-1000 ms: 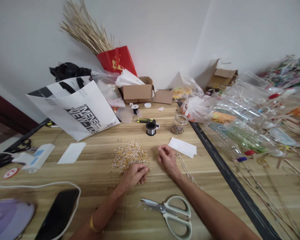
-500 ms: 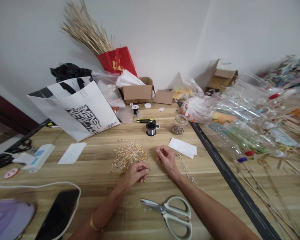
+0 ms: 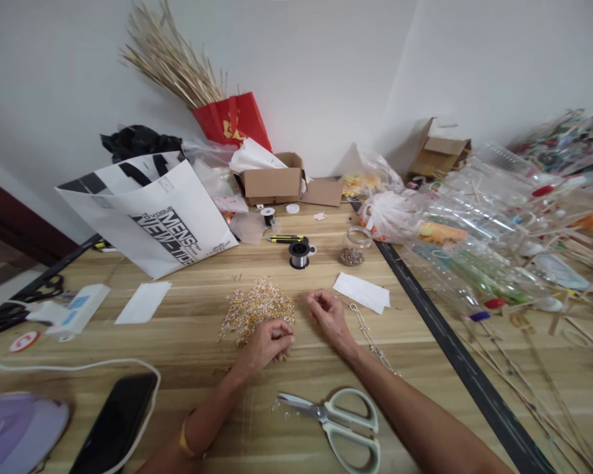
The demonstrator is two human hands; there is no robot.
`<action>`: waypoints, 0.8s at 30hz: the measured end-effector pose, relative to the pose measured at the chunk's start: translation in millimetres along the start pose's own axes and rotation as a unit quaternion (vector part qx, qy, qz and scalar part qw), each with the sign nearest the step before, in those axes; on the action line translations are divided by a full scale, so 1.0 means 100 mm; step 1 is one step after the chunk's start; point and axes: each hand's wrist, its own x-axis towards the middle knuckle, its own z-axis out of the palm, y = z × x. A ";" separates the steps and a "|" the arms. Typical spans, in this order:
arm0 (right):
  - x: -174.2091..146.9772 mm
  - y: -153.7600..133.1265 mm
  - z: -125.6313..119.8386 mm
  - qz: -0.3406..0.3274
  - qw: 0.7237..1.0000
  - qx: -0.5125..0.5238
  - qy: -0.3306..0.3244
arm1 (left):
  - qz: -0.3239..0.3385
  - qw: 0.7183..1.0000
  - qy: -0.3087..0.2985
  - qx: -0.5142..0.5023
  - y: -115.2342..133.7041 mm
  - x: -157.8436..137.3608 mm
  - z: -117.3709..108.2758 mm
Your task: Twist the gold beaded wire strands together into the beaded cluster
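Observation:
A heap of gold and clear beaded strands (image 3: 257, 304) lies on the wooden table in front of me. At the heap's near right edge is my left hand (image 3: 273, 341), its fingers curled and thumb pressed to the forefinger; whatever it pinches is too small to make out. My right hand (image 3: 326, 316) is a little to the right, apart from the heap, also in a pinch with its contents unseen. Beside the right wrist a beaded chain (image 3: 368, 336) runs down the table. White-handled scissors (image 3: 333, 418) lie partly spread between my forearms, with small clear beads by their tips.
Beyond my hands stand a spool of wire (image 3: 299, 255), a yellow-black utility knife (image 3: 287, 238) and a glass jar of beads (image 3: 354, 247). White paper (image 3: 360, 291) lies right. A phone (image 3: 116, 421) and cable are at left; plastic bottles (image 3: 474, 276) crowd the right side.
My right hand has shifted very slightly left, toward the left hand. The left hand stays almost in place, and nothing else on the table has moved.

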 end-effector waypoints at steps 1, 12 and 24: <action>0.00 0.00 0.00 -0.001 1.000 0.000 -0.001 | -0.001 1.000 0.002 0.002 0.00 0.00 0.00; 0.00 -0.02 0.01 -0.001 1.000 0.009 -0.004 | 0.003 1.000 -0.001 0.005 0.00 -0.01 0.02; 0.00 -0.01 0.00 -0.031 0.999 -0.005 -0.026 | 0.015 0.998 -0.016 0.052 0.02 -0.06 0.08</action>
